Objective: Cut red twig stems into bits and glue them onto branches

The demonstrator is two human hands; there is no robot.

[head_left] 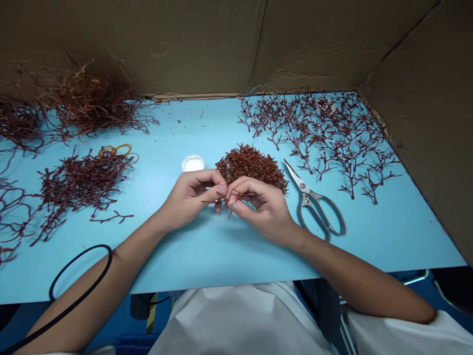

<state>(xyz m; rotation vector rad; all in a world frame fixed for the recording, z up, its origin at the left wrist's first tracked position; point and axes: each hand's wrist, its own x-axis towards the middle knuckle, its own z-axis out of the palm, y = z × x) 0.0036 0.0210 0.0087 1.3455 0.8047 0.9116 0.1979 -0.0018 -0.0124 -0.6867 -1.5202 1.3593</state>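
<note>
My left hand [195, 195] and my right hand [260, 204] meet over the near middle of the table, fingertips almost touching. Between them is a small reddish-brown twig [230, 213], pinched by the thumb and fingers of both hands. Part of it hides behind my fingers. Just beyond my hands lies a heap of short brown twig pieces [254, 165]. A small white round dish [192, 163] sits past my left hand. To the right of my right hand rest scissors [314, 199] with grey handles, blades pointing away and to the left.
Branched twigs [314, 123] spread over the table's far right. On the left are a twig bundle [83, 182], yellow rubber bands [120, 150] and a tangled heap of stems [86, 98]. Cardboard walls [195, 44] stand behind and right. A black cable [79, 254] loops over my left forearm.
</note>
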